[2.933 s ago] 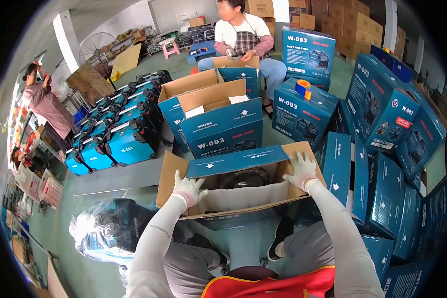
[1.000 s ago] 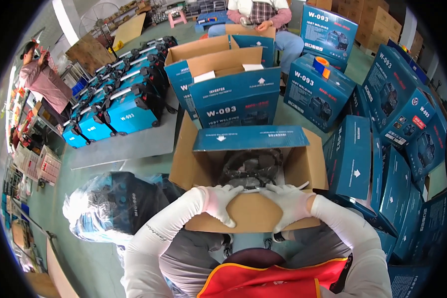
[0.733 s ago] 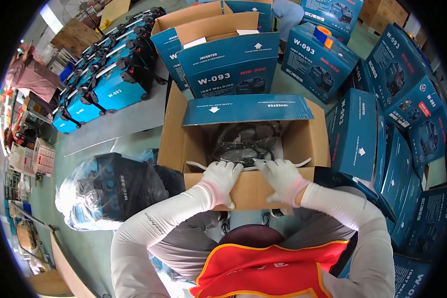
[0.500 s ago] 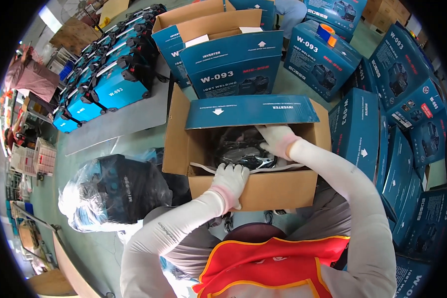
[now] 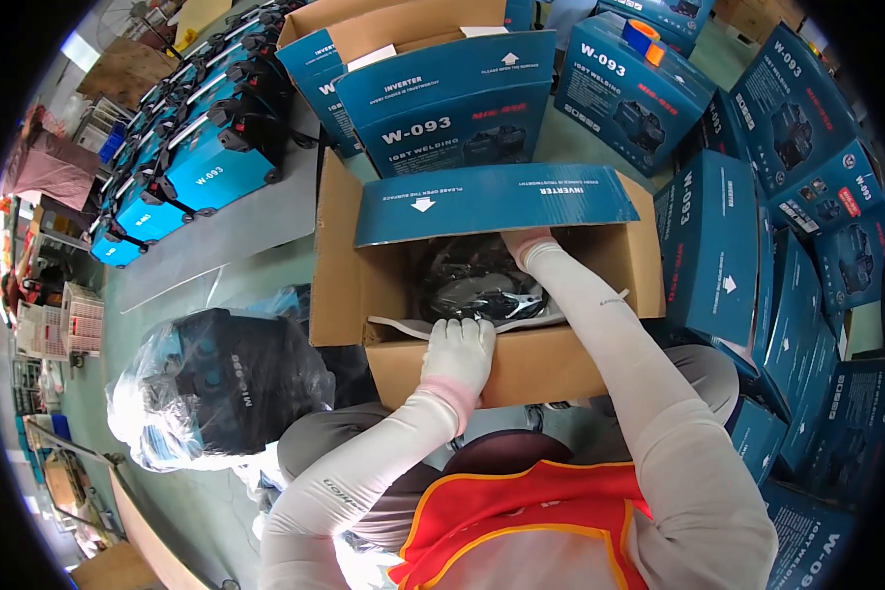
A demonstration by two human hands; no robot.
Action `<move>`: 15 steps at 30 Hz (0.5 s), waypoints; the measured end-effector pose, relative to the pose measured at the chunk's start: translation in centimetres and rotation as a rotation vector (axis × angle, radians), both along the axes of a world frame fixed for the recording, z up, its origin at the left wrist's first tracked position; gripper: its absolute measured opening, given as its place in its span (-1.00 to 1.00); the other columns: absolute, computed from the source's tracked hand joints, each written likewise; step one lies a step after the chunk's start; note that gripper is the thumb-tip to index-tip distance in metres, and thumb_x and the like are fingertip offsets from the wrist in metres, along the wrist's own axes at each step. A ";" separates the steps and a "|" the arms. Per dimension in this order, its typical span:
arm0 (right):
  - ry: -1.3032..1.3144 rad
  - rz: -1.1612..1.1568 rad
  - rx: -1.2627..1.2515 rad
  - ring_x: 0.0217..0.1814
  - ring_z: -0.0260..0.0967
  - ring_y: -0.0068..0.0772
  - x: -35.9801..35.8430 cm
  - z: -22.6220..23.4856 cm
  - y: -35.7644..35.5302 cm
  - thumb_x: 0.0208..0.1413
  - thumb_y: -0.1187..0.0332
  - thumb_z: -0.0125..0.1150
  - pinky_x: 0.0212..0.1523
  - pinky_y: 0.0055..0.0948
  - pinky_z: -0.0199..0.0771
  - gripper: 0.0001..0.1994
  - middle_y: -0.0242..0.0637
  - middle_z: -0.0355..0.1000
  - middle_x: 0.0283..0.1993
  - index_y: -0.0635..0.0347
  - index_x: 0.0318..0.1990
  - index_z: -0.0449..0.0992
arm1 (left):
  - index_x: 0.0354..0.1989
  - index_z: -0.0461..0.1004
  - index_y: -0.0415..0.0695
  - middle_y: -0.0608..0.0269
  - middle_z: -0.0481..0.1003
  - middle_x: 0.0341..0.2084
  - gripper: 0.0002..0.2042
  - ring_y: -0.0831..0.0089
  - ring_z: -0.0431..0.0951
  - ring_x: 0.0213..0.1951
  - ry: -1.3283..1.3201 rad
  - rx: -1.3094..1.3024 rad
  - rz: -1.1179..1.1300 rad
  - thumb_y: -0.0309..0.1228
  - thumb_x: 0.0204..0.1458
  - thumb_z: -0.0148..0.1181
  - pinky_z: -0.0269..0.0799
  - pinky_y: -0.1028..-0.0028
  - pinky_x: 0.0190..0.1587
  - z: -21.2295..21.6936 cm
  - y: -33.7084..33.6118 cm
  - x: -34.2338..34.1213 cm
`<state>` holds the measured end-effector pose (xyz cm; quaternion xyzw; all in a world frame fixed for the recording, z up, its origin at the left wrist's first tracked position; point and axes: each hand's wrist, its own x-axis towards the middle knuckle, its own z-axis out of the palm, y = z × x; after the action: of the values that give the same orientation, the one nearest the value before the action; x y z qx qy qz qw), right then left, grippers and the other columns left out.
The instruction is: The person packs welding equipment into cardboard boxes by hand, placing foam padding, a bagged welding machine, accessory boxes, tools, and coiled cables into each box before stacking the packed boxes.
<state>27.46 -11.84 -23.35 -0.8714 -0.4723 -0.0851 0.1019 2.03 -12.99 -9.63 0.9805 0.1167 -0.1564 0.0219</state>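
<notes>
An open cardboard box (image 5: pixel 551 372), brown with blue printed flaps, sits tilted before me between my knees. Inside lies a dark bundle wrapped in clear plastic (image 5: pixel 474 287); its kind is hard to make out. A pale foam sheet (image 5: pixel 395 325) lines the near edge. My left hand (image 5: pixel 459 352), white-gloved, has its fingers hooked over the box's near wall, next to the bundle. My right hand (image 5: pixel 527 242), also gloved, reaches deep into the box beyond the bundle; the far blue flap (image 5: pixel 492 205) and the box hide its fingers.
A plastic-wrapped welding machine (image 5: pixel 231 379) stands on the floor at left. Behind it, blue machines (image 5: pixel 202 182) line a low grey platform (image 5: pixel 216 246). Blue cartons (image 5: pixel 713 246) stack up at right; another open carton (image 5: pixel 452 123) stands ahead. Orange tape (image 5: pixel 643 39) rests on a carton.
My right hand has pushed farther into the box, its fingers passing out of sight under the flap. The box has tilted slightly; my left hand keeps its place on the near wall.
</notes>
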 end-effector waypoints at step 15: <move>-0.509 0.456 -0.295 0.04 0.44 -0.15 -8.0 -5.6 8.6 0.18 0.38 -0.05 0.04 -0.26 0.44 -0.71 -0.23 0.52 -0.03 0.12 -0.01 0.54 | -0.02 0.32 -0.36 -0.21 0.42 -0.10 -0.67 -0.07 0.41 0.01 -0.120 0.114 0.014 -0.41 0.09 -0.04 0.19 -0.06 0.17 -3.0 -2.0 -0.8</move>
<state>19.44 -3.25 -28.98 -0.6998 -0.6719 -0.2051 -0.1294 1.27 -14.95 -12.67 0.9869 0.1309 -0.0902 -0.0258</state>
